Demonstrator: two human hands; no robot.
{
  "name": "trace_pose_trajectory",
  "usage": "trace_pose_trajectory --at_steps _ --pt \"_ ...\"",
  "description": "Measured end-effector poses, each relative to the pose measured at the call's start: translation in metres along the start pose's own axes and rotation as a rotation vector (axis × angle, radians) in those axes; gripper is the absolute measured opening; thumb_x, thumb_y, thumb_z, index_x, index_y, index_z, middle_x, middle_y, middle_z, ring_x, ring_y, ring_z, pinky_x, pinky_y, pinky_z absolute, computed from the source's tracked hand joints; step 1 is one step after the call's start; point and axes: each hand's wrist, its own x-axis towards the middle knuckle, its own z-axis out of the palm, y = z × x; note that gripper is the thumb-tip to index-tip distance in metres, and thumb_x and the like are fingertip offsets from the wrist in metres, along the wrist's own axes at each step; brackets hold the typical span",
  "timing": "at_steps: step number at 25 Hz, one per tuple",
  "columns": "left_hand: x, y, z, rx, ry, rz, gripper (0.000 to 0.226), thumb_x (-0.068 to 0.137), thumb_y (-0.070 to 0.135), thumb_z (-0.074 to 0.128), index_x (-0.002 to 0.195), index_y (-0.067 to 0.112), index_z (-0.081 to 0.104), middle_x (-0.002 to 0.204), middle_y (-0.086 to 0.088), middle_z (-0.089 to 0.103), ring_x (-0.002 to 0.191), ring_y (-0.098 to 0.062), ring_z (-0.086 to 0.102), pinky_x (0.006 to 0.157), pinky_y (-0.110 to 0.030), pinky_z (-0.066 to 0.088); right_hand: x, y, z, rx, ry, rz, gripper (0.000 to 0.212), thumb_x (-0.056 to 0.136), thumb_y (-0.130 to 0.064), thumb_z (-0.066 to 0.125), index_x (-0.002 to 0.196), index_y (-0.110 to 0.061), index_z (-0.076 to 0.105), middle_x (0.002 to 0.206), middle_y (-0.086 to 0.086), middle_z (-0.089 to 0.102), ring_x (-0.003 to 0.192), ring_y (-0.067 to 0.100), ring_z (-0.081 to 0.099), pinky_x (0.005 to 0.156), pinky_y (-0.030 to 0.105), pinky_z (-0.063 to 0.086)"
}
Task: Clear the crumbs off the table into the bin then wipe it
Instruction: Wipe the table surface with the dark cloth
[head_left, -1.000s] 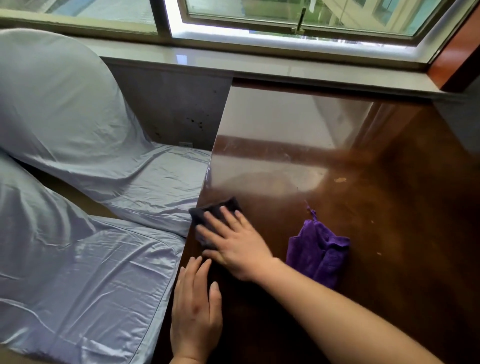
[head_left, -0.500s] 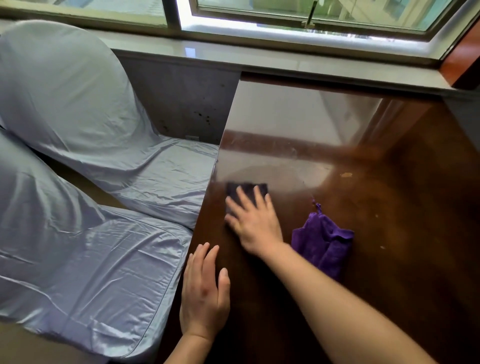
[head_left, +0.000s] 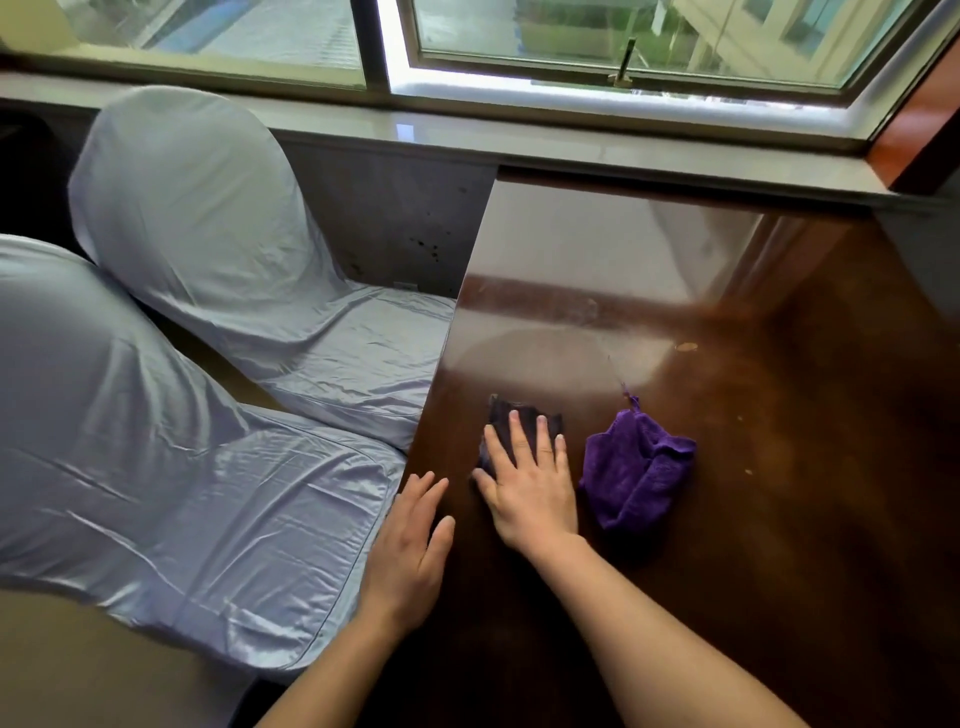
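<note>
Right hand pressed flat, fingers spread, on the dark cloth to wipe the table; left hand lay open bracing its edge; purple cloth parked at 3 o'clock as spare.

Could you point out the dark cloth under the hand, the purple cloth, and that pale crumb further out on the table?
dark cloth (head_left: 501, 415): head view, far left corner, beyond the fingertips.
purple cloth (head_left: 636, 462): head view, middle of the bunched folds.
pale crumb (head_left: 688, 347): head view, its centre.
</note>
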Motion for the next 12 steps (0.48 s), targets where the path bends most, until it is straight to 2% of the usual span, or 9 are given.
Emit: trace_pose_trajectory --at_steps 2,5,8,10,12 --pt "-0.022 -0.01 -0.008 0.024 -0.04 0.035 0.044 0.097 0.024 0.047 0.141 0.019 0.043 0.153 0.002 0.032 0.145 -0.013 0.021 0.118 -0.034 0.018 -0.024 -0.026 0.008 0.026 -0.003 -0.055 0.064 0.098 -0.058 0.028 0.156 -0.034 0.016 0.167 0.005 -0.003 0.151 0.041 -0.004 0.121 0.057 0.001" --pt "-0.055 -0.016 -0.015 -0.084 -0.051 -0.025 0.048 0.092 0.032 0.042 0.139 0.024 0.041 0.151 0.005 0.033 0.143 -0.012 0.026 0.117 -0.03 0.017 -0.108 -0.049 0.036 0.035 0.056 -0.303 0.064 0.089 -0.059 0.045 0.149 -0.037 0.036 0.163 0.006 0.025 0.148 0.042 0.021 0.116 0.059 0.026" --pt "-0.076 -0.015 -0.01 0.011 -0.104 -0.015 0.051 0.092 0.042 0.036 0.141 0.029 0.039 0.154 0.008 0.028 0.146 -0.008 0.016 0.119 -0.034 0.014 -0.177 -0.029 0.053 -0.001 0.042 -0.463 0.068 0.088 -0.064 0.048 0.15 -0.039 0.035 0.162 0.003 0.03 0.148 0.036 0.027 0.115 0.052 0.026" --pt "-0.088 -0.012 -0.006 0.158 -0.144 0.062 0.058 0.091 0.051 0.03 0.142 0.027 0.04 0.156 0.005 0.023 0.147 -0.011 0.008 0.12 -0.036 0.007 -0.192 0.007 0.046 -0.036 0.054 -0.412 0.066 0.087 -0.064 0.051 0.147 -0.038 0.041 0.159 0.002 0.035 0.147 0.035 0.029 0.112 0.051 0.028" --pt "-0.099 -0.012 -0.003 0.267 -0.16 0.097 0.064 0.089 0.057 0.024 0.143 0.028 0.039 0.157 0.007 0.016 0.148 -0.011 0.0 0.12 -0.036 0.001 -0.2 0.051 0.037 -0.048 0.047 -0.236 0.062 0.089 -0.062 0.047 0.145 -0.035 0.045 0.156 0.005 0.04 0.147 0.035 0.026 0.109 0.053 0.029"
